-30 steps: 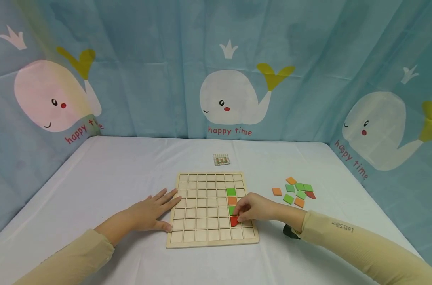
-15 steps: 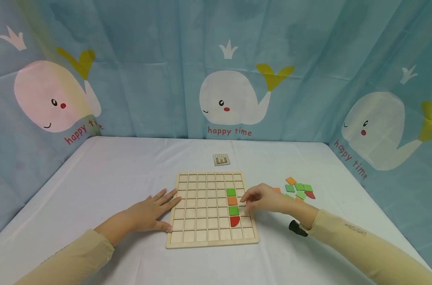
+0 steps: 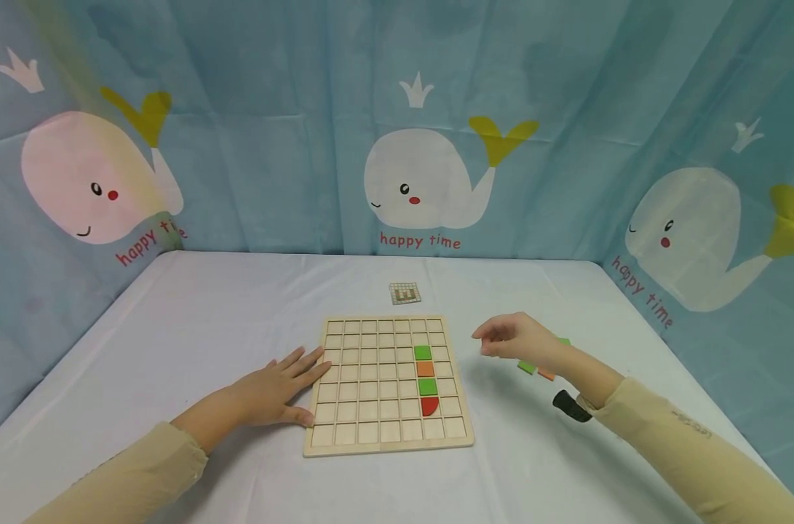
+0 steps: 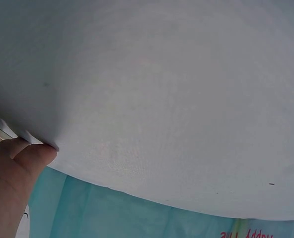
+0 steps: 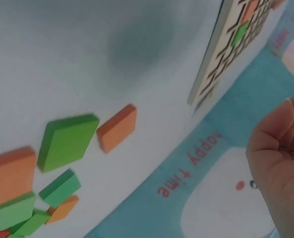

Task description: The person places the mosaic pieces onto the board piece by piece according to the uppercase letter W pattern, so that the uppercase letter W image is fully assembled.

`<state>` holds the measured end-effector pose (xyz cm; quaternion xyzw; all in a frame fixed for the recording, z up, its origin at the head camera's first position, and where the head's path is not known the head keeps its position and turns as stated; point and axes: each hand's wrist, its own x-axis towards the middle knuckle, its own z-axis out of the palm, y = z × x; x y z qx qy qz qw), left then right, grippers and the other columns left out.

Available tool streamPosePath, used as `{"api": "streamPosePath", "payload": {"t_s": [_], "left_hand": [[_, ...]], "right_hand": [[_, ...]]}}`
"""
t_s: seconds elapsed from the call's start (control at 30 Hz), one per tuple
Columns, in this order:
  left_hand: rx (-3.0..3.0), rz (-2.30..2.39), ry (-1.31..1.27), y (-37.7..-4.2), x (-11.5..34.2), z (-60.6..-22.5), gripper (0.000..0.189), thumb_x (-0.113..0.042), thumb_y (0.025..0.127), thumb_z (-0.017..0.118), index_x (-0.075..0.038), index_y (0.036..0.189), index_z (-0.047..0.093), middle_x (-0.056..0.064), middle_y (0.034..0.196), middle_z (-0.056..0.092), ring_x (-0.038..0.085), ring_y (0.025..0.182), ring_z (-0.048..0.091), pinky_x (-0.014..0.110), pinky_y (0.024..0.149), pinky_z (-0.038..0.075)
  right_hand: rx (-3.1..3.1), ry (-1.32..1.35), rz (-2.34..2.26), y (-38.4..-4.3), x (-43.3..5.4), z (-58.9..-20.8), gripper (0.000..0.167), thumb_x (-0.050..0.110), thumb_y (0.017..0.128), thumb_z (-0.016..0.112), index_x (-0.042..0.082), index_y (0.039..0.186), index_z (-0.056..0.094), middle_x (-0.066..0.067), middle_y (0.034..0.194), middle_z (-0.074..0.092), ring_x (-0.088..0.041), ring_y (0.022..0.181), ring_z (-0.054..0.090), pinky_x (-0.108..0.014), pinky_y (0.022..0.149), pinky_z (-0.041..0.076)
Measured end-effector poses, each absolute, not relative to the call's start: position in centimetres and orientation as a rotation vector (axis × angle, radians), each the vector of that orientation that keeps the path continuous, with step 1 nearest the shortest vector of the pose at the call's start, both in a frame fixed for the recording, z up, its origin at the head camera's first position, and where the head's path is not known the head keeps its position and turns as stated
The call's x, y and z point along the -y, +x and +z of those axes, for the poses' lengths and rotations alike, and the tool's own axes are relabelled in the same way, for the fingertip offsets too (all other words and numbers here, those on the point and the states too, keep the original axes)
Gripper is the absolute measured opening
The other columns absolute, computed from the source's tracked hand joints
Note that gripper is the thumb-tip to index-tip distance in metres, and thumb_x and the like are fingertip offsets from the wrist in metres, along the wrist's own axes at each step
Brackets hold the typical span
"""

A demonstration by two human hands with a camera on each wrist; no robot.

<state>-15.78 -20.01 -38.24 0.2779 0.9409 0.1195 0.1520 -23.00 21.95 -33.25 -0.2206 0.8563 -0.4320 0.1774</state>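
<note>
A wooden grid board point(image 3: 388, 447) lies mid-table. In one column near its right side sit a green square tile point(image 3: 423, 353), an orange tile point(image 3: 425, 369), another green tile point(image 3: 427, 386) and a red quarter-round tile point(image 3: 429, 406). My left hand point(image 3: 272, 393) rests with spread fingers on the board's left edge. Holding nothing, my right hand point(image 3: 524, 340) hovers between the board and the loose tiles, fingers loosely bent. It hides part of those tiles in the head view. The right wrist view shows a loose green tile point(image 5: 68, 141) and an orange tile point(image 5: 118, 128) among several others.
Behind the board lies a small pattern card point(image 3: 405, 293) with a grid print. A black object point(image 3: 571, 407) shows beside the right wrist. The white-covered table point(image 3: 239, 306) is backed by a blue whale-print curtain point(image 3: 272, 182).
My right hand has let go of the red quarter-round tile, which stays in the column, and has moved right and away from me toward the loose tiles. The left hand stays put.
</note>
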Motion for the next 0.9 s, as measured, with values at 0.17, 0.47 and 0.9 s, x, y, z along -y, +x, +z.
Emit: {"api": "streamPosePath", "payload": {"t_s": [0.17, 0.47, 0.9], "left_hand": [[-2.702, 0.345, 0.798, -15.7, 20.1, -38.2, 0.095, -0.064, 0.084, 0.056, -0.007, 0.153, 0.027, 0.016, 0.161, 0.012, 0.046, 0.143, 0.012, 0.068, 0.106, 0.021], [-2.711, 0.347, 0.812, -15.7, 20.1, -38.4, 0.095, -0.065, 0.084, 0.055, -0.007, 0.153, 0.028, 0.017, 0.160, 0.013, 0.047, 0.143, 0.012, 0.068, 0.105, 0.023], [-2.703, 0.346, 0.817, -15.7, 20.0, -38.3, 0.095, -0.065, 0.084, 0.055, -0.006, 0.153, 0.028, 0.018, 0.160, 0.013, 0.047, 0.143, 0.012, 0.069, 0.105, 0.022]], "right_hand": [[-2.502, -0.606, -1.187, -23.5, -23.2, -33.0, 0.031, 0.011, 0.091, 0.068, -0.006, 0.117, 0.064, -0.006, 0.095, 0.067, -0.025, 0.090, 0.060, -0.036, 0.080, 0.052], [-2.612, -0.545, -1.133, -24.1, -25.7, -32.6, 0.035, 0.017, 0.093, 0.067, -0.003, 0.122, 0.063, -0.010, 0.106, 0.064, -0.024, 0.095, 0.057, -0.045, 0.084, 0.051], [-2.719, -0.556, -1.110, -25.1, -29.7, -33.6, 0.038, 0.021, 0.093, 0.068, -0.003, 0.122, 0.063, -0.014, 0.110, 0.062, -0.028, 0.099, 0.054, -0.046, 0.079, 0.052]]}}
